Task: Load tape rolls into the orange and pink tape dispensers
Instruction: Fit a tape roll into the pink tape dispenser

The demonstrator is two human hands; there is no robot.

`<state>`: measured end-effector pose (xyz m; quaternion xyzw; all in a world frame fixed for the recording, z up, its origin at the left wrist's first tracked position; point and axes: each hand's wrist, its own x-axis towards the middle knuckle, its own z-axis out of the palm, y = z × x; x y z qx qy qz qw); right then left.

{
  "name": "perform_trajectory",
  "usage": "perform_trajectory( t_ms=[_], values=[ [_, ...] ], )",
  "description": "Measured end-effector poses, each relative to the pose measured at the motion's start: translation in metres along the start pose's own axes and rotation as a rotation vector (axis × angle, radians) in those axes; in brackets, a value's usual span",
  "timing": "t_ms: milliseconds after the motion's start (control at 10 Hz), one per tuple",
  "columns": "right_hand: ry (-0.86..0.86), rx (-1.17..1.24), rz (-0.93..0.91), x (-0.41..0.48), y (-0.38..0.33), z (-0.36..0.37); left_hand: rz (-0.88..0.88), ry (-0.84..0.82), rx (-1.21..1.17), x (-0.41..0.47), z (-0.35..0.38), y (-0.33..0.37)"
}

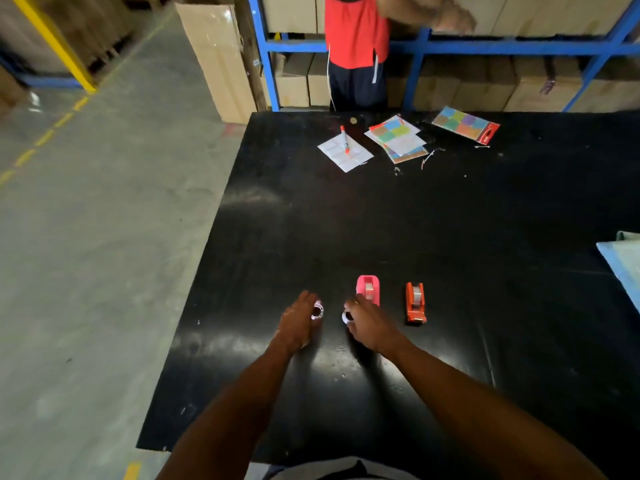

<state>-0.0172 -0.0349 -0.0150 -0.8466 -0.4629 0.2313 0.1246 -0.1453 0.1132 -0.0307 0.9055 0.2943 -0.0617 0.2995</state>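
Observation:
On the black table [450, 220] a pink tape dispenser [368, 289] stands near the front middle, a roll visible inside it. To its right is an orange tape dispenser [415, 302], also with a roll in it. My left hand [298, 322] rests on the table with its fingers around a small clear tape roll [317, 310]. My right hand [369, 323] grips a second small tape roll [346, 317], just in front of the pink dispenser.
At the far side lie a white label sheet with an orange marker [345, 139], coloured sticker sheets [398, 136] and a sticker pack [465, 124]. A person in a red top [356, 32] stands behind the table by blue racks of cartons. A light blue cloth [623, 261] lies at the right edge.

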Motion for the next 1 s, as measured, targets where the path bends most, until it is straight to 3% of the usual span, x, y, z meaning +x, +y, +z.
perform_trajectory(
  t_ms=[300,600,800,900,1000],
  values=[
    [-0.008,-0.163,0.152,0.077,-0.028,0.007,-0.007,-0.02,0.008,0.061,-0.018,-0.022],
    [-0.06,-0.203,0.257,0.093,-0.036,0.01,-0.018,-0.075,-0.088,0.081,-0.004,-0.029],
    [0.024,-0.218,0.22,0.076,-0.037,0.007,0.001,-0.103,-0.089,0.073,0.001,-0.037],
    [0.111,-0.071,0.202,0.035,-0.031,0.008,0.014,0.005,-0.124,0.039,-0.004,-0.028],
    [0.095,0.028,0.203,-0.023,-0.015,0.017,0.124,0.099,-0.226,-0.003,0.005,-0.04]
  ],
)
